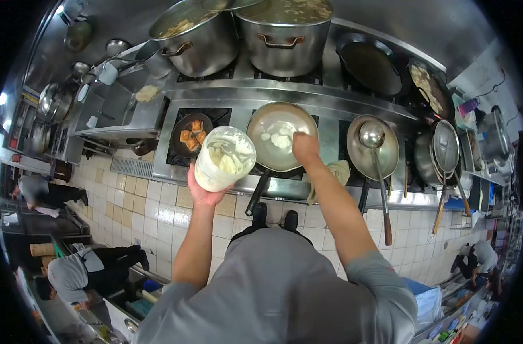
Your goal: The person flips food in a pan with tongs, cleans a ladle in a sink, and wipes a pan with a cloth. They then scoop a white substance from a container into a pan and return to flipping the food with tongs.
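My left hand point(206, 195) grips a white plastic tub point(214, 173) from below and the side. The tub is tilted, and a thick pale cream point(230, 162) coats its inside. A wide frying pan point(261, 119) sits on the burner before me, its black handle point(258, 192) pointing towards me. White dollops point(281, 137) of a creamy food lie in the middle of it. Over the pan's right side, my right hand point(305, 148) is closed; whatever its fingers hold is hidden. Left of the tub, a small dark pan point(181, 150) holds several browned square pieces point(195, 136).
Two large stockpots point(284, 51) stand at the back. To the right, a ladle point(372, 136) rests in another pan point(358, 155). A cloth point(337, 171) hangs on the stove's front edge beneath my right forearm. Co-workers point(72, 275) are at both sides of the kitchen.
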`<state>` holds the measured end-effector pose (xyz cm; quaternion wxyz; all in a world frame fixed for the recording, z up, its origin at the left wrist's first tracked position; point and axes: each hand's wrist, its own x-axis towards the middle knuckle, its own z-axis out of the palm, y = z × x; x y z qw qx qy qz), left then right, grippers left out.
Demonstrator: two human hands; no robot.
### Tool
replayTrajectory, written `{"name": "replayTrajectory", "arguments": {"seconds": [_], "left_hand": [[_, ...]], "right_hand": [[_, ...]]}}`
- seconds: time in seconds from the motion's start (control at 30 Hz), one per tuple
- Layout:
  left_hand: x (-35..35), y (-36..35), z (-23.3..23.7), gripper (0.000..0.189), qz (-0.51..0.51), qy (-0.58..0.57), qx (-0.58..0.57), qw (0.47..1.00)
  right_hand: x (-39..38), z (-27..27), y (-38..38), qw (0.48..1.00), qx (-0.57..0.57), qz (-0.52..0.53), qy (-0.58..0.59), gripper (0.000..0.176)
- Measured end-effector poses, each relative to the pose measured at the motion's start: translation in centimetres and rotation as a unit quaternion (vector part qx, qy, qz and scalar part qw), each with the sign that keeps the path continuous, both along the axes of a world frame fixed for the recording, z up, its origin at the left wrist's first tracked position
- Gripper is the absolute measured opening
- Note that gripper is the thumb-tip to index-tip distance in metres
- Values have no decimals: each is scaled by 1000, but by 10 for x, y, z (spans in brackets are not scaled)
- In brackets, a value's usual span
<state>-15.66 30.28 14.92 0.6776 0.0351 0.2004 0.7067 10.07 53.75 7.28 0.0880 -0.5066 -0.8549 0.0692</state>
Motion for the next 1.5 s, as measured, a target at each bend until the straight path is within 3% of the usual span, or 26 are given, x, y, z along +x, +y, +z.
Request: {"name": "replayTrajectory", "arguments": {"seconds": [0.03,0.07,0.17,0.23,0.27,0.33,0.37,0.43,0.5,0.6,0.67,0.73,0.77,0.8,0.87,0.93,1.03,1.1,1.17,1.2,1.27,1.33,1.37,1.4,1.47,1.5], "left_hand": [[5,-5,12,74,-36,-20,61,997],[18,-11,23,74,50,17,-50,997],[27,-32,22,73,61,14,-47,997],[33,-41,19,73,62,10,-52,997],[33,-43,15,73,61,22,-77,995],[35,-40,16,73,56,38,-101,993],[39,-37,17,72,52,50,-113,991],[46,-28,13,72,26,61,-128,990],[51,-16,6,71,13,61,-120,991],[61,-2,6,71,-49,30,-109,992],[65,5,14,73,-72,-20,-125,989],[61,12,19,73,-114,-42,-86,989],[57,12,19,74,-143,-60,-56,986],[52,11,20,73,-156,-82,-65,982],[37,8,14,73,-176,-54,-53,981],[25,-5,14,74,-184,-31,-63,980],[8,-11,2,76,-301,-37,-25,953],[-4,-28,-1,74,-318,-60,-85,942],[5,-28,16,73,-354,-69,-114,926],[8,-32,24,72,-351,-82,-141,922],[26,-34,33,72,-357,-97,-161,915],[22,-38,29,73,-377,-83,-137,912],[22,-33,19,73,-418,-62,-87,902],[24,-32,20,73,-413,-59,-87,905],[47,-42,21,74,-495,-110,-52,860],[53,-48,12,74,-521,-115,-50,844]], "right_hand": [[3,4,-4,1000,1,1,2,16],[7,9,-8,998,-27,-54,37,18],[24,28,-16,986,-42,-142,75,18],[42,48,-26,969,-13,-157,193,17],[48,59,-31,968,-12,-157,193,17],[59,81,-45,926,-42,-126,352,16],[62,93,-56,926,-39,-131,352,16],[59,121,-88,864,-138,-101,473,15],[54,147,-119,849,-209,-38,485,15],[46,166,-144,871,-195,-17,451,17],[48,147,-134,763,-243,-152,580,21],[81,83,-99,815,-26,-239,527,25],[95,60,-106,907,-5,-266,328,26],[102,36,-116,953,14,-282,114,28],[101,-48,-143,936,-20,-352,22,30],[115,-95,-151,938,-101,-319,93,32],[120,-115,-126,922,-43,-375,89,30],[126,-109,-123,952,-61,-301,-16,29],[114,-54,-127,930,-181,-310,-81,34],[110,-35,-142,924,-186,-326,-76,34],[92,-3,-169,911,-73,-402,50,38],[83,9,-214,828,24,-414,378,55],[80,45,-241,595,-145,-411,676,70],[89,67,-277,367,-202,-251,872,77],[88,112,-362,247,-141,-84,955,86],[88,124,-393,252,-112,-90,957,86]]}}
